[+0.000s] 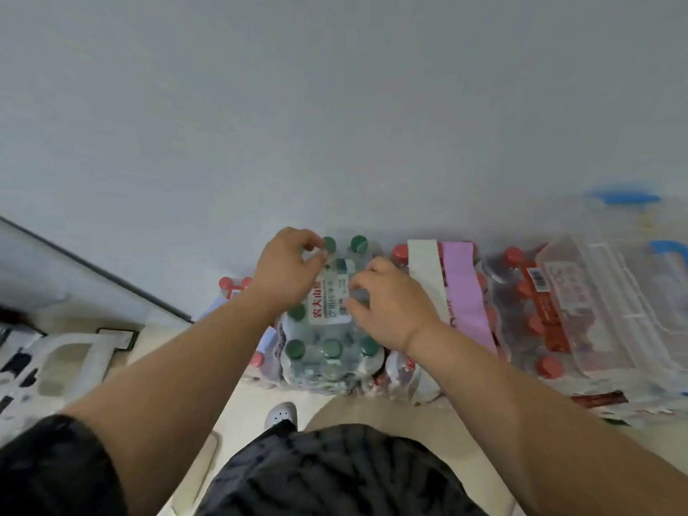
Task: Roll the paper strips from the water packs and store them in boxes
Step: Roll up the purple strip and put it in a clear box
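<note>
A shrink-wrapped water pack [327, 351] with green caps sits on top of red-capped packs against the wall. A white paper strip [329, 297] with red print runs across its top. My left hand [286, 270] rests on the far left of the pack, fingertips pinched at the strip's far end. My right hand [391, 303] presses on the pack's right side, its fingers curled at the strip's edge. A white strip [424, 271] and a pink strip [463, 288] lie over the neighbouring red-capped pack.
More red-capped water packs [532, 314] stand to the right along the wall. A clear plastic box [610, 292] with blue latches lies at the far right. A patterned object [41, 366] sits on the floor at left. My shoe [281, 415] is below the packs.
</note>
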A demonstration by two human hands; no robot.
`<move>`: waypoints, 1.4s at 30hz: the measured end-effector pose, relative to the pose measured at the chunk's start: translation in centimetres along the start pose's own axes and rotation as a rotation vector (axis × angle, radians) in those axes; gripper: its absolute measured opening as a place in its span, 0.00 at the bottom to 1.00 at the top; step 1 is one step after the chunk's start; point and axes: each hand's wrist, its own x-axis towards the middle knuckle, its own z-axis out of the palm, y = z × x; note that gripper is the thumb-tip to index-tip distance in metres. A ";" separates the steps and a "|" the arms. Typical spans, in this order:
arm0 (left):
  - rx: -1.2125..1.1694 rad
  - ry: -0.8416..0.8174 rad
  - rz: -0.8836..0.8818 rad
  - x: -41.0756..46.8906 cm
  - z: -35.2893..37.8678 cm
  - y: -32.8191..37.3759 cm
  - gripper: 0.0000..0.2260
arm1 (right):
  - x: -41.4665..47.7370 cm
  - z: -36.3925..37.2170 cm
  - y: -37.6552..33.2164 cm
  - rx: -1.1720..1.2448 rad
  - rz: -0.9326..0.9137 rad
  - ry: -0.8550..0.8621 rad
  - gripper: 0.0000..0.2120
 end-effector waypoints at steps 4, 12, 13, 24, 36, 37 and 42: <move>0.090 0.003 -0.175 -0.4 -4.6 -9.0 0.08 | 3.2 3.2 -6.2 0.026 -0.023 -0.097 0.14; 0.007 -0.237 -0.489 0.0 -8.8 -25.4 0.16 | 11.2 14.5 -16.6 0.127 0.162 -0.369 0.16; -0.017 -0.277 -0.523 0.2 -8.9 -27.1 0.18 | 12.0 15.9 -16.8 0.144 0.217 -0.407 0.17; -0.454 -0.455 -0.909 1.9 -3.8 -38.7 0.19 | 18.9 27.8 -13.8 0.020 0.467 -0.488 0.18; -1.194 -0.228 -1.298 3.8 0.3 -40.4 0.09 | 18.9 32.5 -12.9 -0.120 0.396 -0.405 0.08; -1.237 -0.188 -1.306 4.2 0.4 -40.6 0.09 | 18.6 32.6 -13.0 -0.112 0.390 -0.410 0.08; -1.293 -0.155 -1.245 5.7 0.2 -39.2 0.05 | 17.5 32.0 -13.9 -0.097 0.372 -0.441 0.11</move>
